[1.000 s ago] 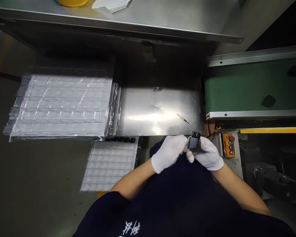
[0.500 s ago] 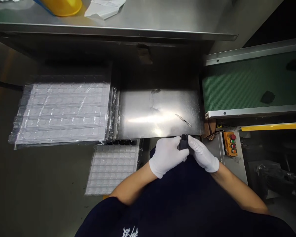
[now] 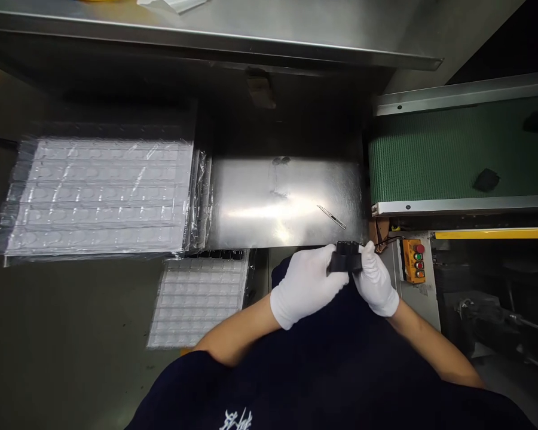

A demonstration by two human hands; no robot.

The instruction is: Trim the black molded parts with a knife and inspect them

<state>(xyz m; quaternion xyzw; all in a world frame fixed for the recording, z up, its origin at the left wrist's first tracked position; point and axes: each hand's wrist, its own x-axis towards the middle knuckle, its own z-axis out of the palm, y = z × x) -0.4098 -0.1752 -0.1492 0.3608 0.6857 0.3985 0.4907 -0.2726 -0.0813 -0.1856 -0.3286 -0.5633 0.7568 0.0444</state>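
Observation:
My gloved left hand (image 3: pixel 308 285) grips a small black plastic part (image 3: pixel 346 260) from its left side, thumb and fingers closed on it. The part has a row of raised sections along its far edge; its exact kind I cannot tell. At its right end, my gloved right hand (image 3: pixel 376 283) is closed against it, with the thumb upright and some fingers hidden beneath. Just beyond both hands, a slim metal knife with a pointed tip (image 3: pixel 332 217) lies on the steel tabletop (image 3: pixel 251 191).
Clear plastic trays (image 3: pixel 103 191) in film are stacked at left, with another tray (image 3: pixel 197 301) lower down. To the right runs a green conveyor belt (image 3: pixel 421 158) carrying dark pieces (image 3: pixel 486 180). A button box (image 3: pixel 415 261) sits below it. A steel shelf (image 3: pixel 269 30) spans the back.
The black part has turned in my hands and shows more of its length. My right thumb has shifted right, off its top. The view has moved slightly.

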